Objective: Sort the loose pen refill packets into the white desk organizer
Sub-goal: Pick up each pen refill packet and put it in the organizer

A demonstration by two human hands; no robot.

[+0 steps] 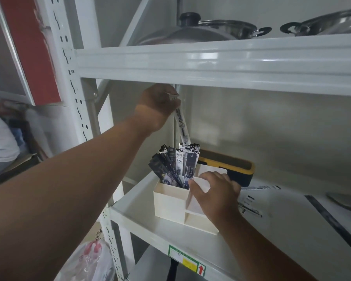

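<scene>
Black-and-white printed film covers the refill packet (181,123) that is pinched at its top end by the left hand (158,102), high up just under the beam of the upper shelf (211,63). The packet's long axis is held nearly vertical, tilted slightly, with the lower end pointed down and a little to the right toward the packets (176,167) already stood in the organizer. These are packed in the rear left compartment of the white desk organizer (170,201), upright and fanned, with the leftmost ones leaned to the left and their tops raised well above the rim. The lower tip of the held packet is seen just above those tops, touching or nearly so; which cannot be told.

The organizer's right side is gripped by the right hand (215,193), whose fingers are curled over a divider wall. The organizer is set on the middle shelf (134,205) near its front left corner, with bare shelf left between it and the edges. A yellow-and-black case (231,167) lies just behind it. More loose packets (251,199) lie flat to the right, partly hidden by the right wrist. Little headroom is left between the left hand and the beam. Pots (227,27) are stored on the upper shelf.
</scene>
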